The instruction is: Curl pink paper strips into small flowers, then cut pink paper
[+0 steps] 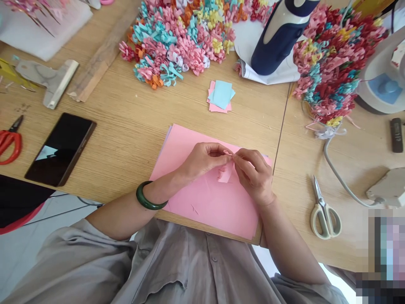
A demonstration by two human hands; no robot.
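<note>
Both hands meet over a large pink sheet (218, 207) at the table's front edge. My left hand (209, 157) pinches a small curled pink paper strip (226, 152) between thumb and forefinger. From the right, my right hand (255, 171) pinches the same strip at its other end, the fingertips nearly touching. Just under the fingers lies a small cut pink paper piece (225, 174), partly hidden by the right hand. Thin pink slivers (194, 209) rest on the sheet nearer to me. Several small blue and pink paper squares (222, 95) are stacked beyond it.
Heaps of curled paper flowers (183, 40) cover the back, with another pile (332, 63) at right. A dark blue bottle (278, 40) stands between them. White-handled scissors (325, 217) lie right; a phone (60, 147), red scissors (11, 139) and a metal clip (52, 80) lie left.
</note>
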